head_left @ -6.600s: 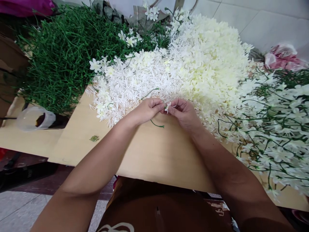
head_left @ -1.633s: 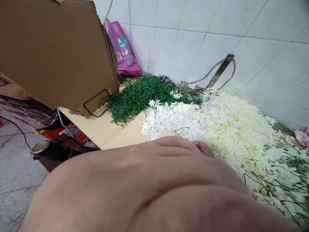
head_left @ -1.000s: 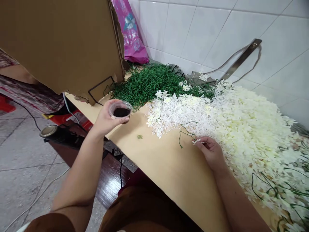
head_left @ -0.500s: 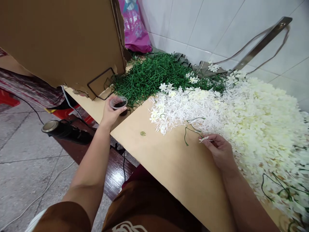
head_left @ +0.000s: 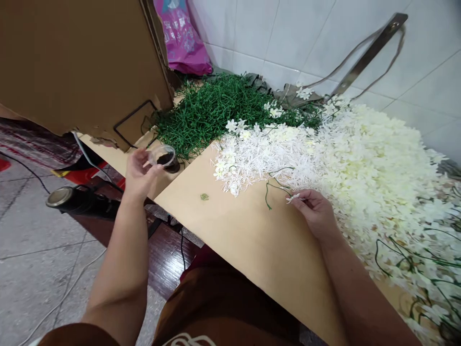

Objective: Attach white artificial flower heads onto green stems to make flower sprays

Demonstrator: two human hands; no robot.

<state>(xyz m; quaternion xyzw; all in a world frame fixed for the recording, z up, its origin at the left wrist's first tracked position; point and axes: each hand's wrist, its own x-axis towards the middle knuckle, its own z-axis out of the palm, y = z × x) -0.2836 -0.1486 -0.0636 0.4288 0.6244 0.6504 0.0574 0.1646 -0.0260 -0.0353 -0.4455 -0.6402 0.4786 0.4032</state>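
My left hand (head_left: 139,174) hovers with its fingers apart just left of a small clear plastic cup (head_left: 163,156) holding something dark. The cup stands on the tan table (head_left: 230,230) beside the green stem pile. My right hand (head_left: 314,213) rests on the table at the edge of the white flower heap, thumb and forefinger pinched on a small white flower (head_left: 293,197). A loose green stem (head_left: 268,191) lies curled just left of that hand.
A heap of white plastic flowers (head_left: 345,158) covers the table's right half, with a pile of green stems (head_left: 216,108) behind it. Finished sprigs (head_left: 425,259) lie far right. A cardboard box (head_left: 79,62) looms at left. A pink bag (head_left: 182,36) leans on the tiled wall.
My left hand carried the cup back, set it down by the green stems and opened off it. My right hand has kept its pinch on the white flower.
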